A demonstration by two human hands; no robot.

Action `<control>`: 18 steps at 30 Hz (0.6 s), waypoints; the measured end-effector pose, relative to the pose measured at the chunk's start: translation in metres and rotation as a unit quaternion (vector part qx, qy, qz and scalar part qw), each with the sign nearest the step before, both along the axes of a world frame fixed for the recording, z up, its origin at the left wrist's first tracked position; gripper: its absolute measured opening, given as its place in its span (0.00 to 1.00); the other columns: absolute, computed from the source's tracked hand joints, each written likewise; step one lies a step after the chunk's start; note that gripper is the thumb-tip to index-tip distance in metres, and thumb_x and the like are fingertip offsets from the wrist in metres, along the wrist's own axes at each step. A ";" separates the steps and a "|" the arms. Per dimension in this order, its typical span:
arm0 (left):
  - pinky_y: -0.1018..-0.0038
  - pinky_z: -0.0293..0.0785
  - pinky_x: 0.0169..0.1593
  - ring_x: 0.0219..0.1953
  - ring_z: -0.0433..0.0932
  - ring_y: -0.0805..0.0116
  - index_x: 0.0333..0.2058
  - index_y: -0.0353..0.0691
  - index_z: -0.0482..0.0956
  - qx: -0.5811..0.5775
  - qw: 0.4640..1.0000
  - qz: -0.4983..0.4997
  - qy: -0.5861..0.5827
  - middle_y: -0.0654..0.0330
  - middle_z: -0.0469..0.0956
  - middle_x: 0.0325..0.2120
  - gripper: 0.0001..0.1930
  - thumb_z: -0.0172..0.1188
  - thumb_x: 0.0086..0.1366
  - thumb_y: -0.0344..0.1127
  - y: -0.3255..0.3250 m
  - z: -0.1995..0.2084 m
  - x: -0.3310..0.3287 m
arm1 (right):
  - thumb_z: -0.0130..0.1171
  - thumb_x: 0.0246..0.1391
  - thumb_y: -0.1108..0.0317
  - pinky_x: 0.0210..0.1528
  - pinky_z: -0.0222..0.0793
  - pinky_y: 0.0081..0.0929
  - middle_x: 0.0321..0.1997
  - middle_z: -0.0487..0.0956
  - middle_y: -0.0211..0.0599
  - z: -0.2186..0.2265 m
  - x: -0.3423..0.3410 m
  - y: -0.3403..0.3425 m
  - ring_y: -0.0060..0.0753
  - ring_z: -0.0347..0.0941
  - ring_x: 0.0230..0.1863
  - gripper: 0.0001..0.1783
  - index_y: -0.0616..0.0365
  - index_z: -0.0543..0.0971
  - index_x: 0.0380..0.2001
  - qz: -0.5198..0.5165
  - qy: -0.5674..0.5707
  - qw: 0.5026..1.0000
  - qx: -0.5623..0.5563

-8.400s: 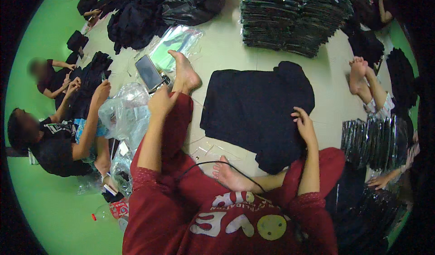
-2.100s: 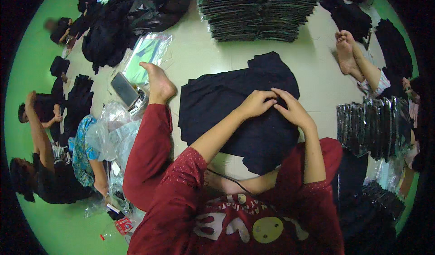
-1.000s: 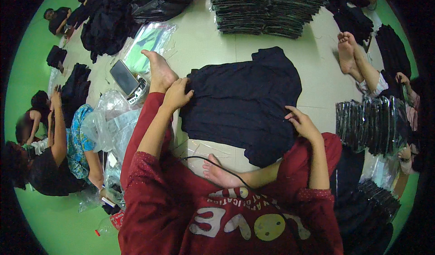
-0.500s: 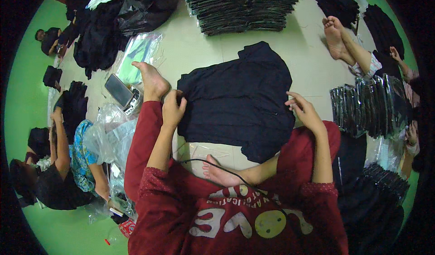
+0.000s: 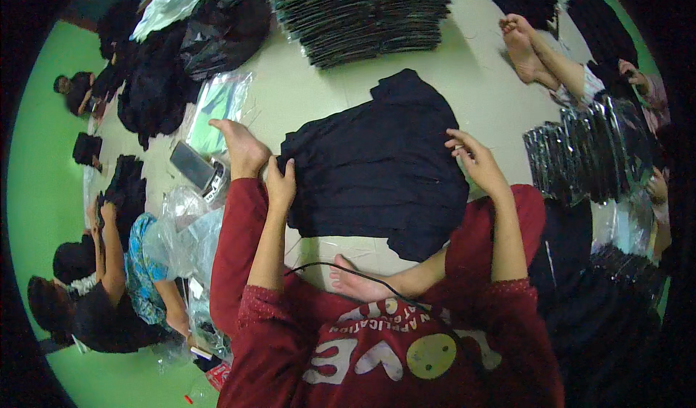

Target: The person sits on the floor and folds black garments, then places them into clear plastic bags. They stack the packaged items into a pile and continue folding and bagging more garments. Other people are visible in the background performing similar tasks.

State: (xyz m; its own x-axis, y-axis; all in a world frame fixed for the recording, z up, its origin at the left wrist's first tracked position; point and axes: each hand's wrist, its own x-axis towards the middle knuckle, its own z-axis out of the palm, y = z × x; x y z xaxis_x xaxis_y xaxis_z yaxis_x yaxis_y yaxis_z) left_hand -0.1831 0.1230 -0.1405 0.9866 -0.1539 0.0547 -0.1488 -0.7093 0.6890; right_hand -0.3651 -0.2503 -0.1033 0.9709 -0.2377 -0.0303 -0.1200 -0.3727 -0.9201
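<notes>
A black garment (image 5: pixel 377 169) lies spread on the floor in front of me, its surface lightly creased. At its left edge is my left hand (image 5: pixel 281 183), with the thumb over the cloth and the fingers at the border, closed on the edge. My right hand (image 5: pixel 478 163) hovers by the garment's right edge. Its fingers are apart and hold nothing. A dark cord (image 5: pixel 341 265) runs across below the garment, near my bare foot (image 5: pixel 359 279).
A tall stack of packed dark garments (image 5: pixel 362 20) stands beyond. Wrapped packs (image 5: pixel 573 154) sit at right, near another person's feet (image 5: pixel 522 52). At left lie a phone (image 5: pixel 191 165), clear plastic bags (image 5: pixel 181 237) and a person in black (image 5: pixel 101 299) sits there.
My right hand has lifted slightly, its fingers spreading at the garment's edge. The left hand stays at the left edge, its thumb now pointing upward. The whole view has shifted a little.
</notes>
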 end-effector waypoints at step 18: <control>0.64 0.68 0.49 0.46 0.71 0.51 0.48 0.36 0.70 -0.109 0.986 -0.125 -0.017 0.46 0.70 0.48 0.19 0.56 0.61 0.38 -0.217 0.018 -0.105 | 0.46 0.53 0.79 0.41 0.67 0.21 0.40 0.78 0.37 -0.006 -0.037 -0.051 0.24 0.70 0.33 0.28 0.53 0.63 0.59 -0.109 0.045 0.993 -0.005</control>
State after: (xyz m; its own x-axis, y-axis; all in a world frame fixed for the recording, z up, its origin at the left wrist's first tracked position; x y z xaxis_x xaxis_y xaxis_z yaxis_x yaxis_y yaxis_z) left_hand -0.2879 -0.0942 -0.1223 0.9165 -0.3726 0.1454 -0.3253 -0.4828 0.8131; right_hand -0.4024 -0.3015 -0.1097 0.8900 -0.4423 -0.1106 -0.2796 -0.3380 -0.8986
